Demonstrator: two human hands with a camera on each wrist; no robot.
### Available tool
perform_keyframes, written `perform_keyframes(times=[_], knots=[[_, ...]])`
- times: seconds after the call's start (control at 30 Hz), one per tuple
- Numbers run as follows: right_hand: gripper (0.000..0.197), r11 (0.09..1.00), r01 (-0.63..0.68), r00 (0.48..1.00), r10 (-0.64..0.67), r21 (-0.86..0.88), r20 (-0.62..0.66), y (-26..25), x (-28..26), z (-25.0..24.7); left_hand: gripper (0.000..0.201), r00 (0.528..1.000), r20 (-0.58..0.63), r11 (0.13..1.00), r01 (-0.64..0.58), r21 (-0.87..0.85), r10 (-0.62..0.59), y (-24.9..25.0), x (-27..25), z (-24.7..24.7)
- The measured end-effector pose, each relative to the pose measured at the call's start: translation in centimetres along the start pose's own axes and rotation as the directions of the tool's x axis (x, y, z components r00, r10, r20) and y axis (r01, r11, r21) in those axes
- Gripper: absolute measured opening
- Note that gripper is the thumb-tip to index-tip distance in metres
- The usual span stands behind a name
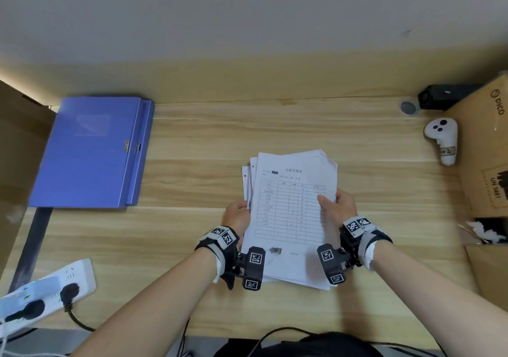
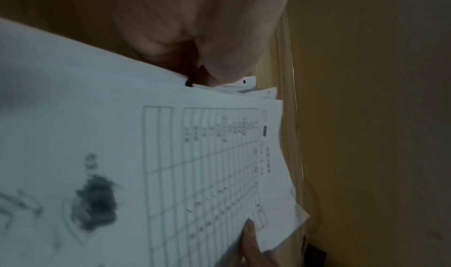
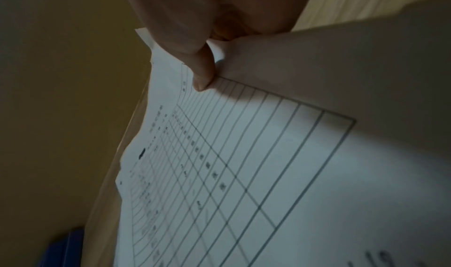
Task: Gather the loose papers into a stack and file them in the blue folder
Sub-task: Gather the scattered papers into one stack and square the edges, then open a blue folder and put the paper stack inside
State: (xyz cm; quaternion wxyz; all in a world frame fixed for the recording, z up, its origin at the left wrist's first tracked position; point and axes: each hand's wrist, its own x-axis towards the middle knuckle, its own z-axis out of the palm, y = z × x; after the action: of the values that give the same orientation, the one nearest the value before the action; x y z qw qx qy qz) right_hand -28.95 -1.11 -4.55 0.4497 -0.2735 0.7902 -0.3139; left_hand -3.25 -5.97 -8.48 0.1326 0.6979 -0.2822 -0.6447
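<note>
A stack of white papers (image 1: 288, 213), its top sheet a printed table form, is held above the wooden desk in front of me. My left hand (image 1: 238, 216) grips the stack's left edge and my right hand (image 1: 339, 205) grips its right edge, thumb on the top sheet. The sheets lie unevenly, with corners fanned out at the upper left. In the left wrist view the papers (image 2: 171, 165) fill the frame below my left hand (image 2: 207, 39). The right wrist view shows my thumb (image 3: 202, 72) pressed on the papers (image 3: 268, 174). The blue folder (image 1: 90, 153) lies shut at the desk's left, and its corner (image 3: 66, 250) shows here.
A white power strip (image 1: 41, 293) with black plugs sits at the near left. A white controller (image 1: 442, 139) and a cardboard box (image 1: 486, 150) stand at the right edge. Another cardboard panel (image 1: 19, 147) rises at the far left. A wall backs the desk.
</note>
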Motion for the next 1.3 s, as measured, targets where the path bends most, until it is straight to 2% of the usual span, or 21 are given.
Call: perform_keyframes(times=[0.1, 0.2, 0.27, 0.33, 0.4, 0.47, 0.57, 0.67, 0.83, 0.97, 1.03, 1.1, 1.2, 1.3], knots=[[0.023, 0.997, -0.011, 1.0, 0.012, -0.074, 0.011, 0.7, 0.1, 1.2, 0.015, 1.0, 0.025, 0.998, 0.013, -0.056, -0.012, 0.5, -0.8, 0.1], [0.026, 0.996, -0.017, 1.0, 0.019, -0.09, 0.016, 0.8, 0.1, 1.9, 0.019, 1.0, 0.023, 0.997, -0.007, -0.078, 0.009, 1.4, -2.5, 0.2], [0.025, 0.995, -0.03, 0.999, 0.032, -0.094, 0.022, 0.5, 0.0, 2.0, 0.007, 0.999, 0.021, 0.999, -0.044, -0.023, 0.045, 1.7, -3.5, 0.2], [0.026, 0.992, -0.023, 1.0, 0.024, -0.125, 0.008, -0.1, -0.3, 1.9, 0.015, 0.996, -0.052, 0.996, -0.072, 0.046, 0.074, 1.8, -3.9, 0.2], [0.021, 0.975, 0.026, 0.999, -0.034, -0.22, -0.032, -0.6, -0.5, 1.6, 0.023, 0.972, -0.173, 0.979, -0.133, 0.155, 0.16, 1.9, -4.3, 0.0], [0.021, 0.954, 0.067, 0.994, -0.088, -0.292, -0.059, -0.8, -0.3, 1.3, 0.029, 0.949, -0.212, 0.955, -0.181, 0.235, 0.233, 2.0, -4.5, -0.3], [0.038, 0.938, 0.062, 0.995, -0.085, -0.34, -0.054, -0.6, 0.1, 1.2, 0.047, 0.98, -0.12, 0.968, -0.131, 0.212, 0.159, 2.1, -4.0, -0.2], [0.031, 0.924, 0.043, 0.996, -0.067, -0.38, -0.05, -0.4, 0.0, 1.4, 0.043, 0.982, -0.049, 0.95, -0.161, 0.269, 0.18, 0.6, -0.9, 0.7], [0.029, 0.912, 0.001, 0.996, -0.037, -0.409, -0.081, 0.3, 0.6, 0.2, 0.052, 0.978, 0.065, 0.906, -0.208, 0.368, 0.198, 2.7, -2.8, 4.4], [0.036, 0.915, -0.025, 0.993, -0.024, -0.404, -0.116, 0.7, 1.5, -1.7, 0.046, 0.974, 0.071, 0.902, -0.227, 0.368, 0.216, 3.0, -1.9, 6.8], [0.04, 0.913, -0.038, 0.991, -0.019, -0.407, -0.136, 0.5, 1.7, -2.2, 0.031, 0.978, 0.036, 0.921, -0.206, 0.331, 0.206, 4.9, -3.7, 7.2], [0.041, 0.91, -0.044, 0.984, -0.032, -0.412, -0.176, -0.1, 1.9, -2.2, 0.027, 0.98, -0.027, 0.934, -0.178, 0.311, 0.195, 5.7, -3.9, 6.8], [0.051, 0.909, -0.02, 0.969, -0.085, -0.417, -0.233, -1.2, 1.9, -1.6, 0.055, 0.976, -0.093, 0.935, -0.157, 0.319, 0.195, 6.4, -3.5, 4.8], [0.065, 0.931, 0.065, 0.958, -0.16, -0.359, -0.24, -2.8, 1.6, 0.2, 0.058, 0.968, -0.139, 0.948, -0.167, 0.273, 0.21, 7.5, -3.0, 1.5]])
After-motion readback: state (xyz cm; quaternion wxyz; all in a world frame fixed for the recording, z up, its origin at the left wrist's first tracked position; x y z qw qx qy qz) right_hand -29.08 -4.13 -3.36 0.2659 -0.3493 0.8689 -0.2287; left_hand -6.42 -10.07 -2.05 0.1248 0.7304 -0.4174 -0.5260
